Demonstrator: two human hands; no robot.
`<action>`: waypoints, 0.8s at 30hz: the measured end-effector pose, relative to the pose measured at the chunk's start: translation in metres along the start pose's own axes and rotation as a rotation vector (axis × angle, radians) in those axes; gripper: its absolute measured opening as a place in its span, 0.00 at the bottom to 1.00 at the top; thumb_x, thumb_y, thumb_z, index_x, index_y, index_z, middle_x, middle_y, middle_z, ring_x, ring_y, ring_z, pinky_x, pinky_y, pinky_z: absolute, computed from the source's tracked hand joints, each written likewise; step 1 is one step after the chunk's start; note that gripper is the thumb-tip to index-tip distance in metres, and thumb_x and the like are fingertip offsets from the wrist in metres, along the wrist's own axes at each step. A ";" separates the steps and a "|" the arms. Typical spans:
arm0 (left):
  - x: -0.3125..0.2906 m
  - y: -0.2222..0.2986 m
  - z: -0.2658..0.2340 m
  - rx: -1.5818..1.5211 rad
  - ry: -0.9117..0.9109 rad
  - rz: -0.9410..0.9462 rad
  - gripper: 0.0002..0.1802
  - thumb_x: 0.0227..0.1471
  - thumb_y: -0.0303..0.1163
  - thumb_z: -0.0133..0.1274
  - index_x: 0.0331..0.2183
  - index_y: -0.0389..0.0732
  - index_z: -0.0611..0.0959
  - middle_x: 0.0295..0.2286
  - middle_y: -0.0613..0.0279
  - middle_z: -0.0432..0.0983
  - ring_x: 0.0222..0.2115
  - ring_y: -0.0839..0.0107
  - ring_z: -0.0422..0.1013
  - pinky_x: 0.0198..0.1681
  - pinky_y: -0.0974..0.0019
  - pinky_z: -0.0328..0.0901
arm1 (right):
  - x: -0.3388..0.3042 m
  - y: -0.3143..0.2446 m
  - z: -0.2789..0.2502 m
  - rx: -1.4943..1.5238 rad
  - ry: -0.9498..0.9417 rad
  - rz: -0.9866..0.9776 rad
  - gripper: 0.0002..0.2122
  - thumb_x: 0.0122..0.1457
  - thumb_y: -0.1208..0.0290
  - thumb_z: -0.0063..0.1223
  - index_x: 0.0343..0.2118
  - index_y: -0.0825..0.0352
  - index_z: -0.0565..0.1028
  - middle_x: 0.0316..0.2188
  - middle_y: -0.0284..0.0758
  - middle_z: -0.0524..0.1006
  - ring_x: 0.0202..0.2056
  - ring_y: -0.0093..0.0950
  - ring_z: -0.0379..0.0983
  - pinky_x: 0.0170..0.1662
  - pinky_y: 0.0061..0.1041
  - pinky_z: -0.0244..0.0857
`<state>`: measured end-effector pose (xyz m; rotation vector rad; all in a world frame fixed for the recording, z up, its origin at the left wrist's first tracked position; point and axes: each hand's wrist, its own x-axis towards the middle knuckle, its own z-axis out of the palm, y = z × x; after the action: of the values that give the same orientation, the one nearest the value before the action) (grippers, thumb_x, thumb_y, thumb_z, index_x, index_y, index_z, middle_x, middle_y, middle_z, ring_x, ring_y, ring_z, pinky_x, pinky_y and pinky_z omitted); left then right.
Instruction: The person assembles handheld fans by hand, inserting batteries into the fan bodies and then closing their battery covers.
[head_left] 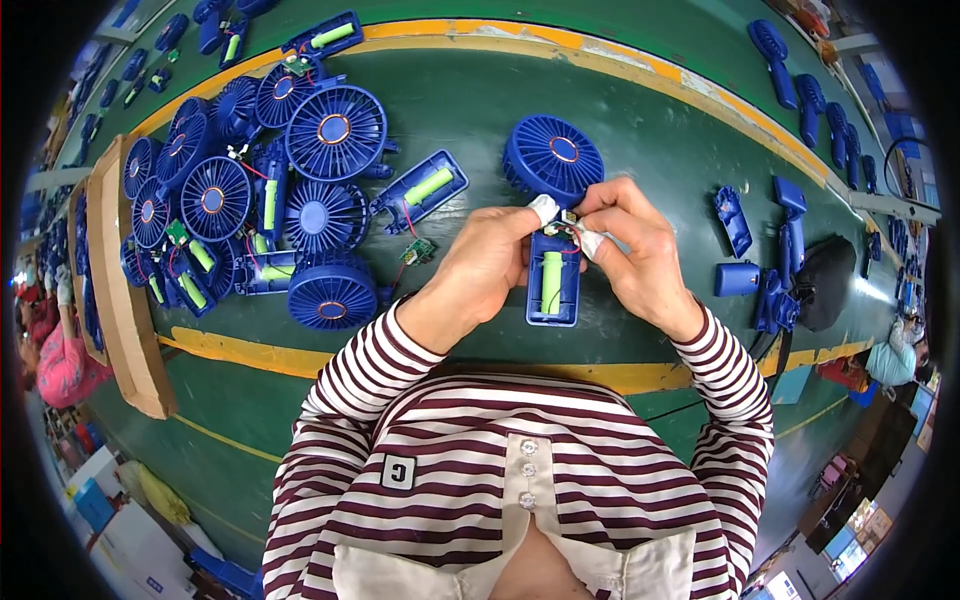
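Observation:
A blue handheld fan [555, 157] lies in front of me with its round grille pointing away and its open handle [566, 312] toward me. Inside the handle sits a light green cylindrical battery [551, 282], with thin red and dark wires near its top. My left hand [478, 258] grips the handle's left side, its white-covered thumb pressed at the neck. From the right, my right hand [637, 248] is closed in a pinch at the neck, over the wires and a small part that looks like a circuit board. The fingers partly hide that part.
At left, many blue fans [335, 130] are piled beside a cardboard tray [130, 290]. An open handle half [425, 190] with a battery lies nearer, by a small green circuit board [418, 251]. On the right are blue casings [737, 279] and a black object [826, 283].

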<state>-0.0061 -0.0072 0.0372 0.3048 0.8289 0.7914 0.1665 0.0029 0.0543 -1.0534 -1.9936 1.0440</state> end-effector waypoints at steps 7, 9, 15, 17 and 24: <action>0.001 0.002 0.000 0.013 0.016 -0.006 0.16 0.53 0.29 0.38 0.36 0.23 0.71 0.33 0.45 0.72 0.32 0.56 0.73 0.39 0.57 0.68 | 0.000 0.001 0.003 -0.080 0.024 -0.039 0.04 0.46 0.89 0.47 0.26 0.77 0.70 0.32 0.38 0.67 0.23 0.25 0.70 0.23 0.21 0.67; 0.001 0.003 0.000 0.010 0.011 -0.022 0.16 0.52 0.28 0.37 0.36 0.23 0.71 0.33 0.45 0.72 0.32 0.56 0.72 0.39 0.58 0.68 | -0.001 0.002 0.005 -0.060 0.031 -0.035 0.04 0.46 0.89 0.47 0.27 0.77 0.70 0.32 0.38 0.67 0.23 0.25 0.70 0.23 0.20 0.67; 0.003 -0.002 -0.002 -0.015 0.045 -0.013 0.14 0.54 0.32 0.41 0.32 0.29 0.75 0.28 0.55 0.74 0.27 0.67 0.73 0.29 0.66 0.70 | -0.002 0.004 0.005 -0.083 0.029 -0.058 0.05 0.45 0.88 0.49 0.27 0.76 0.70 0.32 0.39 0.67 0.24 0.27 0.71 0.24 0.21 0.67; 0.002 -0.003 0.000 -0.011 0.077 -0.012 0.13 0.53 0.33 0.42 0.31 0.31 0.75 0.26 0.57 0.74 0.26 0.69 0.72 0.28 0.68 0.68 | -0.002 0.005 0.004 -0.115 0.034 -0.073 0.06 0.43 0.88 0.50 0.27 0.76 0.70 0.31 0.39 0.68 0.26 0.29 0.71 0.25 0.22 0.67; 0.006 -0.010 -0.005 -0.021 0.123 -0.008 0.11 0.53 0.33 0.44 0.26 0.36 0.75 0.22 0.64 0.71 0.20 0.77 0.66 0.20 0.73 0.61 | -0.006 0.009 0.007 -0.391 0.028 -0.310 0.12 0.32 0.87 0.51 0.26 0.74 0.69 0.31 0.41 0.68 0.32 0.37 0.68 0.32 0.29 0.66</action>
<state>-0.0022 -0.0102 0.0260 0.2359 0.9361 0.8164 0.1669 -0.0014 0.0424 -0.9010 -2.3017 0.4848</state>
